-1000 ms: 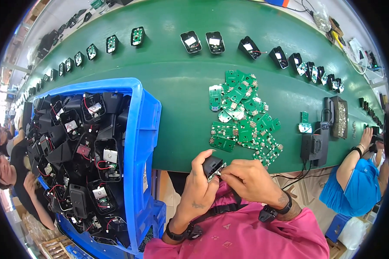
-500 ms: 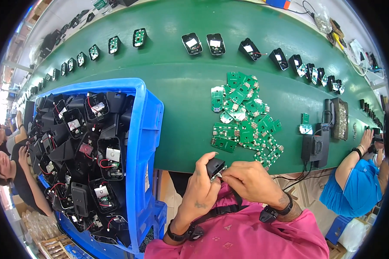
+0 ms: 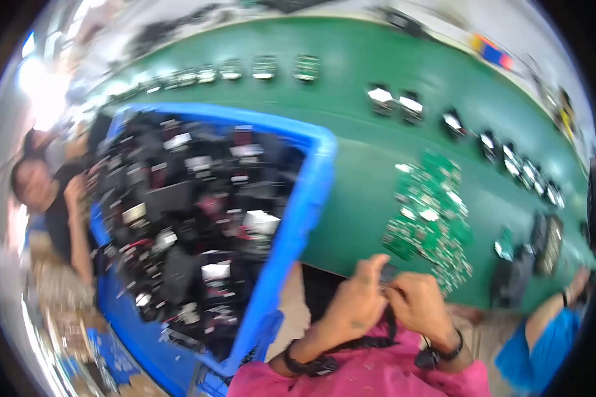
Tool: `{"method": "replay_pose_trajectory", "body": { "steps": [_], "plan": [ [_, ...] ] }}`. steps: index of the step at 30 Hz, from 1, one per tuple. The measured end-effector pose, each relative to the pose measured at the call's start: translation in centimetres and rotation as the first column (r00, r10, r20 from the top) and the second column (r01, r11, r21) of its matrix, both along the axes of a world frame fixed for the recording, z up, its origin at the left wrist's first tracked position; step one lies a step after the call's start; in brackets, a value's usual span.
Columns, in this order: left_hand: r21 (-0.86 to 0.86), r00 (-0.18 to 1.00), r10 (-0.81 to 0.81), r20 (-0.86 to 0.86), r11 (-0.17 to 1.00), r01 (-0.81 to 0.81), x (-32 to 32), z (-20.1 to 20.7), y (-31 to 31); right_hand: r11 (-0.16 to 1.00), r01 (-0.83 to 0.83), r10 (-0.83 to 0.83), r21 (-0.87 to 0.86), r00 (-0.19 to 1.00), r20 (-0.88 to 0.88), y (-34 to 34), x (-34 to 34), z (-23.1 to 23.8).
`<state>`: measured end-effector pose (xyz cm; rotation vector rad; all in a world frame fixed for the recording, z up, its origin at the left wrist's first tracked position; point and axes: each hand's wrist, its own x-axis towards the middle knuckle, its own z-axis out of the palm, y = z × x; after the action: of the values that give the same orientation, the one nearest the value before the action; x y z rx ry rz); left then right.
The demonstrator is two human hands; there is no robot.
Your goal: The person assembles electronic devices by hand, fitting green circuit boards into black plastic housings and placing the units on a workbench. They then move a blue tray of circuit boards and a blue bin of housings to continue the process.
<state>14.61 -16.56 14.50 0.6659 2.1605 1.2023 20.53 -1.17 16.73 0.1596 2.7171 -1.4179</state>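
Observation:
Close in front of my pink top, my left hand (image 3: 356,298) is wrapped round a small black plastic housing (image 3: 389,272). Most of the housing is hidden by my fingers. My right hand (image 3: 419,300) presses against its right side, thumb and fingers pinched together; what lies between them is covered and smeared by motion. Just beyond both hands, a loose pile of green circuit boards (image 3: 430,231) lies on the green table (image 3: 351,192).
At my left stands a blue crate (image 3: 318,178) heaped with black housings (image 3: 172,198). Housings with green boards (image 3: 264,67) and housings with white patches (image 3: 410,106) line the table's far side. A black boxy device (image 3: 512,281) sits right. Co-workers (image 3: 540,351) flank both sides.
The whole view has swung left and blurred, so crate, boards and table appear further right. My hands stay together at the housing, which is now more covered by my fingers.

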Motion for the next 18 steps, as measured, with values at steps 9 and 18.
{"method": "replay_pose_trajectory", "body": {
  "steps": [9, 18],
  "plan": [
    [0.204, 0.998, -0.004, 0.061, 0.979, -0.008, 0.7, -2.1, -1.6, 0.997, -0.011, 0.004, 0.077, 0.996, 0.091, -1.2, 0.2, 1.0],
    [0.471, 0.971, 0.005, 0.239, 0.874, -0.120, -0.4, -2.3, -1.5, 0.973, 0.227, -0.217, -0.046, 0.963, 0.156, -0.3, 0.6, 0.7]
  ]
}}
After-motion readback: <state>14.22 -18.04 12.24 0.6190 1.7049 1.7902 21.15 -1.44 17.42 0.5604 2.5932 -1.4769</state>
